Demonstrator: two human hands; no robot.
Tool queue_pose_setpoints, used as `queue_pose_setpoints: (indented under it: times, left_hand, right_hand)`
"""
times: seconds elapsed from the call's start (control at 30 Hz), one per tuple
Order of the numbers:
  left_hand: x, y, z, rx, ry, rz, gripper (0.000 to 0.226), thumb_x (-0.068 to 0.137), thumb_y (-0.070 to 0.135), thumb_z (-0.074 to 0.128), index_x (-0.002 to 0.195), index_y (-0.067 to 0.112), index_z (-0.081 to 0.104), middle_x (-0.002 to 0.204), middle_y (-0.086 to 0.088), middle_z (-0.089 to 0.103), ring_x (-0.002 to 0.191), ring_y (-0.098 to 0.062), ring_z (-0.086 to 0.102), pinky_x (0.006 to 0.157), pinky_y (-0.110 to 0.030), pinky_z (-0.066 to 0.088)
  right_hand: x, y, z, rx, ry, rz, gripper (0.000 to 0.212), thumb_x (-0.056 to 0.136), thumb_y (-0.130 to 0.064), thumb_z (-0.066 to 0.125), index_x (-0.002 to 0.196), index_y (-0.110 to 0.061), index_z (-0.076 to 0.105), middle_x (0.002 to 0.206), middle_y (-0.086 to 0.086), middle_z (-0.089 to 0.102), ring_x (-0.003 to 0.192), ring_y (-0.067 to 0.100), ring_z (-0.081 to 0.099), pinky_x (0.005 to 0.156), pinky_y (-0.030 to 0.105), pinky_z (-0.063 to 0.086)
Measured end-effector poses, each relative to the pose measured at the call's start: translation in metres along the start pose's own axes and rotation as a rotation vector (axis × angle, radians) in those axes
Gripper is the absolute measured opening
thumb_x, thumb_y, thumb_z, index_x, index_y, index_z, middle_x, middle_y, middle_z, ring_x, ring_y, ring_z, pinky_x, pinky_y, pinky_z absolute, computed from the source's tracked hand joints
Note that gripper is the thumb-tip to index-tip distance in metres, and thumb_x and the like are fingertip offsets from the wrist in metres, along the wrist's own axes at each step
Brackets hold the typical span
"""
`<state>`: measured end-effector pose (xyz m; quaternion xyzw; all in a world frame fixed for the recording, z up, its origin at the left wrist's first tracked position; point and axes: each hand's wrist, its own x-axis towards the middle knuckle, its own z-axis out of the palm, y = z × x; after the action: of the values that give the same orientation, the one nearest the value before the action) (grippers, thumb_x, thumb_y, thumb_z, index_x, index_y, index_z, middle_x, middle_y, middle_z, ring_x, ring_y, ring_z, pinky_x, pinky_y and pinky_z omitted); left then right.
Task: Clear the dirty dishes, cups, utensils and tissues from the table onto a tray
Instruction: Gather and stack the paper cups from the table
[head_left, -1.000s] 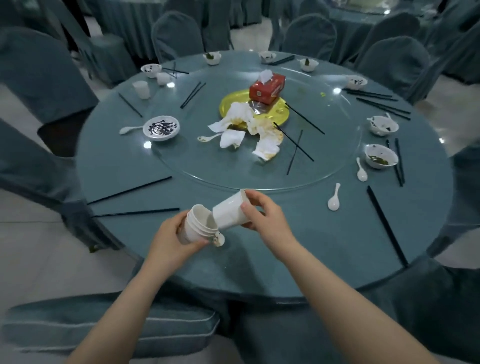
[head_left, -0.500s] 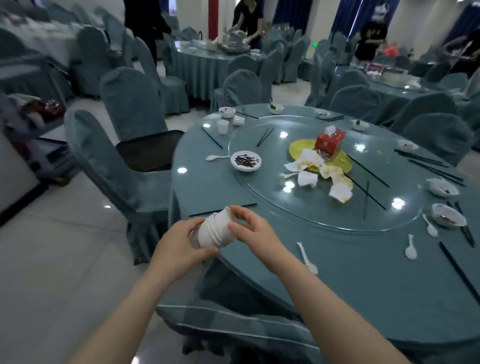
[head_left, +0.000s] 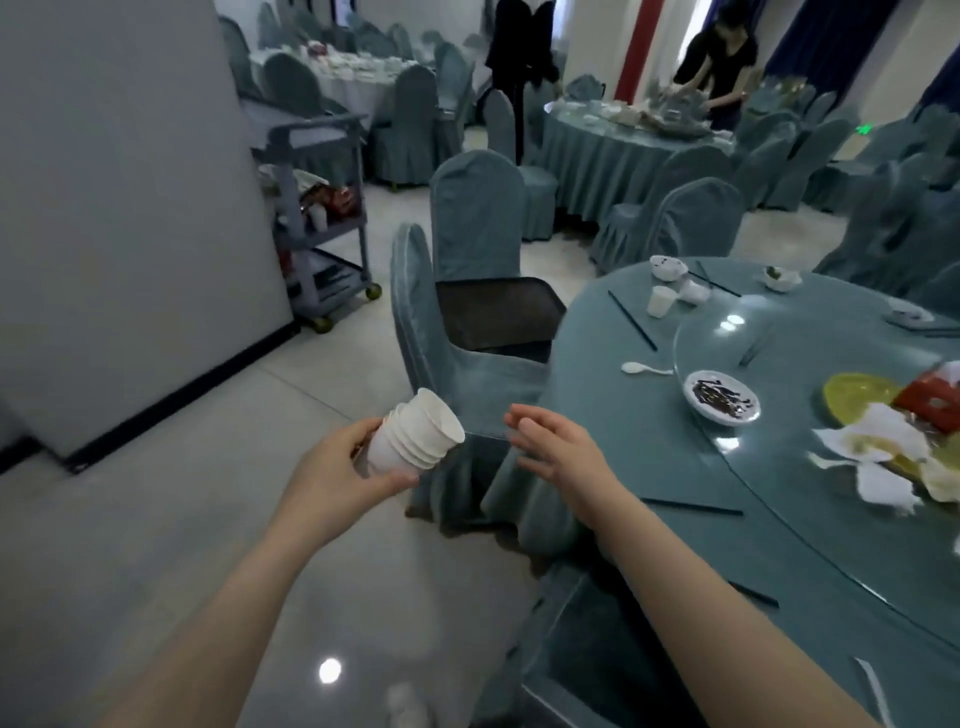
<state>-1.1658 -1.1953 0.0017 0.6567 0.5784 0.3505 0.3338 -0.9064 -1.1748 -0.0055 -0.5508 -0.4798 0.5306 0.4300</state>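
A banquet hall of covered chairs surrounded the worktop (head_left: 649, 415) right of both hands. The left hand (head_left: 332, 478) gripped the stacked cups (head_left: 421, 434); the right hand (head_left: 558, 449), empty beside them, was loosely spread. Next, probably, carrying them to a cart (head_left: 317, 218) ahead.

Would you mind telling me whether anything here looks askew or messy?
Yes: crumpled, stained tissues lie strewn beside the yellow plate on the glass turntable, and the left hand holds the cup stack tilted.
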Motion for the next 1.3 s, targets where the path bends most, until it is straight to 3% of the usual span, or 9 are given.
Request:
queue_pose_setpoints:
  times: [0.1,0.23,0.37,0.5,0.73,0.87,1.03,1.17,1.3]
  left_hand:
    - [0.033,-0.030,-0.041,0.011,0.031,-0.059,0.055,0.065,0.038,0.082,0.113,0.043,0.057,0.100,0.025,0.064,0.090,0.006,0.060,0.070,-0.017,0.044]
    - [0.101,-0.057,-0.092,-0.009,0.109,-0.095,0.052,0.065,0.037,0.083,0.109,0.046,0.058,0.092,0.029,0.066,0.085,0.013,0.061,0.065,-0.010,0.043]
    - [0.178,-0.068,-0.130,-0.097,0.098,-0.104,0.047,0.063,0.039,0.082,0.106,0.040,0.064,0.096,0.016,0.072,0.088,-0.002,0.067,0.076,-0.024,0.052]
    - [0.266,-0.074,-0.168,-0.140,0.070,-0.062,0.041,0.069,0.030,0.083,0.105,0.039,0.064,0.097,0.013,0.072,0.088,-0.004,0.068,0.073,-0.024,0.052]
    - [0.402,-0.101,-0.212,-0.312,0.046,-0.015,0.033,0.078,0.021,0.076,0.106,0.035,0.065,0.100,0.018,0.071,0.089,0.001,0.067,0.063,-0.007,0.048]
    - [0.498,-0.123,-0.234,-0.360,0.033,0.009,0.038,0.079,0.026,0.075,0.114,0.033,0.061,0.102,0.019,0.069,0.088,0.009,0.064,0.064,-0.009,0.047]
    - [0.613,-0.140,-0.257,-0.375,-0.089,0.043,0.036,0.078,0.032,0.075,0.109,0.040,0.058,0.103,0.022,0.065,0.092,0.004,0.062,0.072,-0.016,0.045]
    - [0.698,-0.144,-0.260,-0.386,-0.147,0.078,0.038,0.080,0.030,0.073,0.113,0.035,0.056,0.104,0.021,0.063,0.096,0.002,0.057,0.072,-0.019,0.043]
    - [0.781,-0.148,-0.252,-0.375,-0.234,0.127,0.037,0.082,0.029,0.071,0.114,0.038,0.054,0.110,0.018,0.062,0.103,-0.005,0.056,0.082,-0.026,0.043]
  right_hand:
    - [0.052,-0.006,0.025,-0.024,-0.048,-0.015,0.016,0.094,-0.026,0.057,0.106,-0.033,0.063,0.120,-0.005,0.065,0.112,0.013,0.060,0.092,0.032,0.050]
    - [0.134,-0.022,0.058,-0.013,-0.074,-0.061,0.017,0.093,-0.021,0.058,0.107,-0.029,0.064,0.113,-0.006,0.069,0.108,0.013,0.063,0.088,0.031,0.051]
    - [0.209,-0.044,0.089,0.058,-0.064,-0.086,0.017,0.093,-0.017,0.057,0.105,-0.027,0.064,0.109,-0.006,0.070,0.106,0.013,0.064,0.085,0.028,0.051]
    - [0.288,-0.072,0.112,0.050,-0.045,-0.117,0.019,0.093,-0.016,0.057,0.109,-0.024,0.064,0.110,-0.005,0.071,0.106,0.013,0.064,0.088,0.030,0.052]
    - [0.412,-0.111,0.136,0.070,0.064,-0.138,0.019,0.095,-0.014,0.055,0.109,-0.021,0.064,0.104,-0.003,0.073,0.101,0.015,0.067,0.084,0.029,0.053]
    - [0.484,-0.129,0.160,0.096,0.168,-0.154,0.017,0.094,-0.012,0.056,0.105,-0.019,0.066,0.102,-0.001,0.074,0.095,0.012,0.069,0.070,0.018,0.054]
    - [0.560,-0.147,0.184,0.116,0.315,-0.142,0.018,0.094,-0.013,0.055,0.109,-0.017,0.065,0.103,0.000,0.074,0.095,0.014,0.068,0.081,0.027,0.054]
    - [0.609,-0.159,0.188,0.146,0.413,-0.118,0.018,0.095,-0.010,0.053,0.107,-0.016,0.065,0.100,-0.002,0.074,0.091,0.012,0.069,0.070,0.020,0.055]
    - [0.675,-0.169,0.179,0.115,0.511,-0.093,0.017,0.095,-0.013,0.054,0.105,-0.020,0.066,0.102,-0.003,0.074,0.097,0.014,0.068,0.084,0.030,0.054]
